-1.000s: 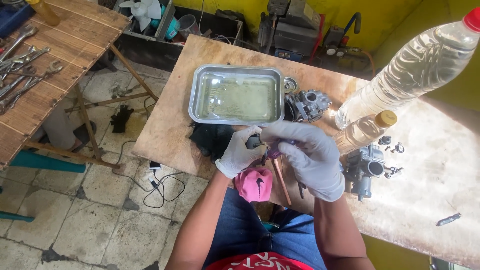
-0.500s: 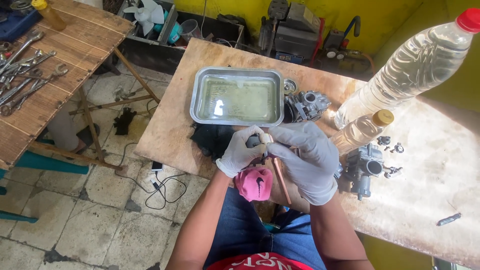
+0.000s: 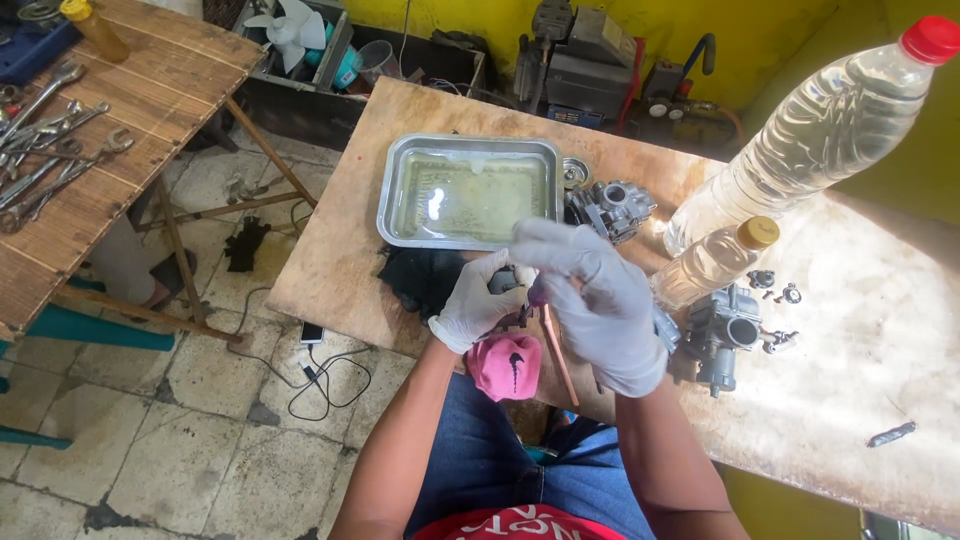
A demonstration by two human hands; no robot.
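Since the earlier frame the white-gloved right hand (image 3: 600, 305) has lifted over the left hand (image 3: 478, 305), both pinching a small dark metal part (image 3: 505, 283) beside the liquid-filled steel tray (image 3: 395, 195). Slick gloves could let it drop off the plywood table (image 3: 340, 280) edge onto the floor.

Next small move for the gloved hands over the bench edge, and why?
Probably steady the small dark part with the left hand while the right hand works the thin tool on it: both hands meet there, just short of the liquid-filled metal tray.
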